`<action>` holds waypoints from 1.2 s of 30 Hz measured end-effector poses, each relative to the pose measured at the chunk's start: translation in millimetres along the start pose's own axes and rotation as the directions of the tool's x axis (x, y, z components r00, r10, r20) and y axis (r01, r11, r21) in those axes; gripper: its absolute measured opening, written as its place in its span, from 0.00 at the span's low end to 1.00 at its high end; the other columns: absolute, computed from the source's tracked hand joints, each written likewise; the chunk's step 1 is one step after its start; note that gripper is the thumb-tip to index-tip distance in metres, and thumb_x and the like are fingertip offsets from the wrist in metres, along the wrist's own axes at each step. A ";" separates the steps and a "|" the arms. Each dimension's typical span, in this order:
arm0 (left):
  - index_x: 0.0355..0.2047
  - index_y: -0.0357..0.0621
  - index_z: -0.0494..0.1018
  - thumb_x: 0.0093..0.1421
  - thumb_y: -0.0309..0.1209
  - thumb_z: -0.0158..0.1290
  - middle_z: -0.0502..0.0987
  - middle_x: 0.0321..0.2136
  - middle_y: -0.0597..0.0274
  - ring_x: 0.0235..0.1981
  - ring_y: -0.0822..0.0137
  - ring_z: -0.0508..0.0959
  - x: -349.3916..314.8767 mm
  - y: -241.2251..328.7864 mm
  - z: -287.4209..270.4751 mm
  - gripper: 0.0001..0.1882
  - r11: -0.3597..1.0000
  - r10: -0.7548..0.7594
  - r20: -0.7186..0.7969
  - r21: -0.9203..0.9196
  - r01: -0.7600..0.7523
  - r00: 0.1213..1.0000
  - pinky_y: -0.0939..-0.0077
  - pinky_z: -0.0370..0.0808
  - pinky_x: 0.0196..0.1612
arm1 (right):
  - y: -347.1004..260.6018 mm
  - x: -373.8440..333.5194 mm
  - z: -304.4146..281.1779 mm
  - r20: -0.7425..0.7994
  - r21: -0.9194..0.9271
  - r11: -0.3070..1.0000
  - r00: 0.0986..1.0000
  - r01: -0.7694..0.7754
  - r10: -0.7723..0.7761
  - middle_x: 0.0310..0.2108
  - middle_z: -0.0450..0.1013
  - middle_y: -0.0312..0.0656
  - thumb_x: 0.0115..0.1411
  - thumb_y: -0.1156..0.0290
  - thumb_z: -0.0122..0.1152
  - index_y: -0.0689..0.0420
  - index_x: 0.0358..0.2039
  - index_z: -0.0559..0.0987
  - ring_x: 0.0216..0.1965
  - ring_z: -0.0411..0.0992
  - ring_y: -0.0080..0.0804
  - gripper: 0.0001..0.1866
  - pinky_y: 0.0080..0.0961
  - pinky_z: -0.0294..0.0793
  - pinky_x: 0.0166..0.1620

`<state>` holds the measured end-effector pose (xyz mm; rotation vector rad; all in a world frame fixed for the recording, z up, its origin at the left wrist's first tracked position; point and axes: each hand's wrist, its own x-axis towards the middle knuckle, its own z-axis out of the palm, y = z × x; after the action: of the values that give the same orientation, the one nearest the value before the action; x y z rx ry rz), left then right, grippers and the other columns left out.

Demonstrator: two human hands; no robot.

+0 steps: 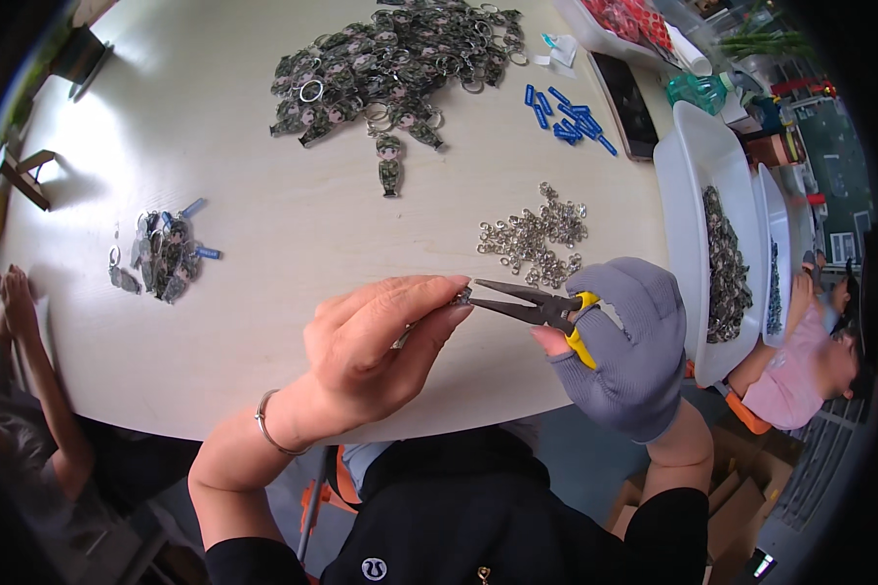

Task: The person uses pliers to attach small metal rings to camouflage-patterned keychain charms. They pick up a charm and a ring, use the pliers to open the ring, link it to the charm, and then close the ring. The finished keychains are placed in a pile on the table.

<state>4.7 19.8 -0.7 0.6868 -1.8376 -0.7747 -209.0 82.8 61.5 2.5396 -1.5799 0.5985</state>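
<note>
A pale round bench (234, 292) carried a big heap of camouflage figure charms (390, 58) at its far edge, a smaller cluster (161, 255) to the left, blue tubes (568, 119), loose metal rings (537, 239) and white trays (688, 195) on the right. The left hand (380, 341) pinched a small metal piece (461, 295), mostly hidden by its fingertips. The gloved right hand (626, 346) was closed round yellow-handled pliers (532, 304), tips meeting that piece. Other people at both rims were cut off.
</note>
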 end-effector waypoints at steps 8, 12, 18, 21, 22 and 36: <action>0.36 0.34 0.77 0.48 0.16 0.63 0.81 0.27 0.54 0.25 0.64 0.82 2.3 4.2 -0.4 0.14 0.999 0.011 0.018 0.042 -0.012 1.000 0.78 0.78 0.26 | 0.0 0.1 1.5 -0.031 -0.068 0.996 0.998 0.060 -0.062 0.38 0.72 0.47 0.37 0.68 0.74 0.61 0.25 0.75 0.40 0.70 0.46 0.17 0.44 0.70 0.43; 0.36 0.35 0.77 0.48 0.16 0.63 0.81 0.27 0.54 0.25 0.64 0.81 1.4 4.7 -0.6 0.14 0.999 0.002 0.021 0.053 -0.003 1.000 0.78 0.78 0.26 | 3.0 -1.7 0.0 -0.008 -0.081 0.990 0.993 0.113 -0.114 0.38 0.72 0.49 0.38 0.69 0.72 0.63 0.27 0.75 0.40 0.70 0.47 0.18 0.46 0.71 0.43; 0.36 0.37 0.77 0.48 0.17 0.63 0.81 0.27 0.55 0.24 0.65 0.81 -0.9 5.6 0.6 0.13 0.999 -0.052 0.021 0.003 0.052 0.998 0.78 0.77 0.26 | 3.7 -1.9 1.1 0.023 -0.027 0.994 0.994 0.108 -0.108 0.38 0.72 0.50 0.39 0.70 0.71 0.64 0.27 0.75 0.38 0.70 0.47 0.17 0.44 0.71 0.39; 0.36 0.37 0.78 0.48 0.17 0.63 0.81 0.27 0.55 0.24 0.65 0.81 -0.2 5.3 0.5 0.14 0.999 -0.035 0.019 0.007 0.035 0.999 0.78 0.76 0.25 | 3.7 -3.7 -0.3 0.043 -0.004 0.994 0.993 0.109 -0.109 0.37 0.72 0.50 0.39 0.70 0.71 0.65 0.27 0.75 0.37 0.70 0.47 0.17 0.43 0.70 0.37; 0.36 0.37 0.78 0.48 0.17 0.63 0.81 0.27 0.55 0.24 0.65 0.81 0.6 5.0 0.1 0.14 1.000 -0.020 0.020 0.016 0.019 1.000 0.78 0.76 0.25 | 3.8 -3.6 -0.5 0.041 -0.001 0.994 0.993 0.112 -0.112 0.37 0.72 0.50 0.39 0.70 0.71 0.65 0.28 0.75 0.37 0.70 0.47 0.17 0.43 0.70 0.37; 0.40 0.34 0.77 0.49 0.16 0.62 0.81 0.29 0.55 0.26 0.67 0.81 -0.5 12.7 -2.6 0.16 0.988 -0.156 0.045 -0.012 0.157 0.987 0.80 0.78 0.27 | -1.4 -2.4 8.6 -0.025 -0.048 0.998 0.999 0.039 -0.040 0.37 0.72 0.48 0.40 0.68 0.73 0.63 0.25 0.74 0.38 0.70 0.46 0.17 0.42 0.69 0.39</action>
<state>5.9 27.7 9.5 0.8171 -1.8310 -0.9122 -206.4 83.1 52.9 2.5118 -1.5136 0.5811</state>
